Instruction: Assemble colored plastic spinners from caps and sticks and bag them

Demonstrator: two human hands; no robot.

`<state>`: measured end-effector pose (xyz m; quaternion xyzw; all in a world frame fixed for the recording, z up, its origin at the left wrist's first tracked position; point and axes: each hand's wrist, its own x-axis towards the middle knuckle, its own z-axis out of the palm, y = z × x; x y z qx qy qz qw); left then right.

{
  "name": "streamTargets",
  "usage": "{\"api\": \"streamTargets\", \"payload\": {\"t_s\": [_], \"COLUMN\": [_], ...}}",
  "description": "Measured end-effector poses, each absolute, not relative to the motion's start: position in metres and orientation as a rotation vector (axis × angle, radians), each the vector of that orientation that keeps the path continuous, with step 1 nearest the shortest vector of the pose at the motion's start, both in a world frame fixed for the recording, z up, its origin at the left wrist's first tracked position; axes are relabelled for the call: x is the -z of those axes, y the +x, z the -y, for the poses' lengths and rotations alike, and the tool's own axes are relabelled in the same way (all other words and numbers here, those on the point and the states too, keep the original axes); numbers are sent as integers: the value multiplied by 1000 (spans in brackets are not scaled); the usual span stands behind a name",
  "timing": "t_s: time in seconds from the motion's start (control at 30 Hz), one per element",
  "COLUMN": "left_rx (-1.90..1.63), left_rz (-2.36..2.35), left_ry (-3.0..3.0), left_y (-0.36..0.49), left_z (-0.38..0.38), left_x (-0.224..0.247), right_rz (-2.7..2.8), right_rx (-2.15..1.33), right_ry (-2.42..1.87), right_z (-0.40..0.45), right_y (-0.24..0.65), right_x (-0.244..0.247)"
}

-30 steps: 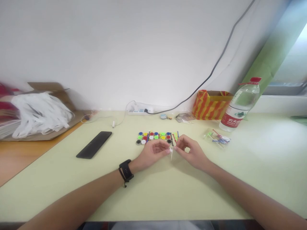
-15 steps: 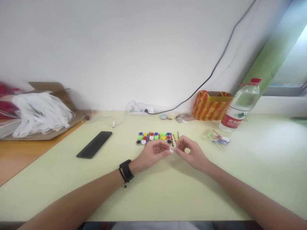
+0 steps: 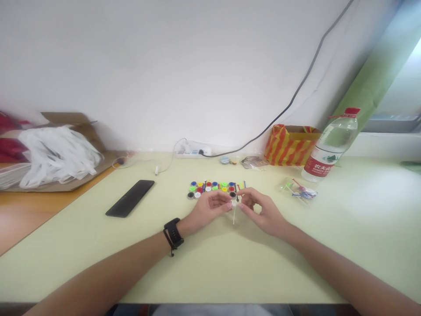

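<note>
A small white piece with a thin white strip (image 3: 234, 216) hangs between my hands; its exact kind is too small to make out. My left hand (image 3: 212, 207), black watch on the wrist, pinches the piece between thumb and fingertips. Just right of it is my right hand (image 3: 261, 210), thumb and index finger apart beside the strip and seemingly holding nothing. Behind the hands, rows of small round coloured discs (image 3: 198, 189) lie on the table with thin coloured sticks, partly hidden by my fingers.
On the left are a black phone (image 3: 130, 198) and a cardboard box (image 3: 66, 117) with white strips. A plastic bag of coloured sticks (image 3: 301, 191), a water bottle (image 3: 329, 147) and a striped bag (image 3: 289, 147) stand right. A power strip (image 3: 189, 151) lies along the wall.
The thin white strip now shows upright between the hands, reaching below the fingers. My right thumb and index finger have parted. My left hand has barely moved.
</note>
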<state>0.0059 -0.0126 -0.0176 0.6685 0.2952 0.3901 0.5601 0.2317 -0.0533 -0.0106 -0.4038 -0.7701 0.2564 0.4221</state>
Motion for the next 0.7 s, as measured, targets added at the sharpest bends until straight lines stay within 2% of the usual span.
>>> {"api": "streamTargets", "payload": {"t_s": [0.47,0.6,0.7], "left_rx": [-925,-935,-949], "left_rz": [-639,-637,-636], "left_ry": [1454,1439,1456], "left_y": [4,4,4], "left_z": [8,8,9], "left_x": [17,17,15], "right_rz": [1975,1880,1991], "right_rx": [-410,-456,-706], "right_ry": [-895,-917,-944], "right_z": [48,46,46], "right_y": [239,240,245], "right_x": [26,24,13]}}
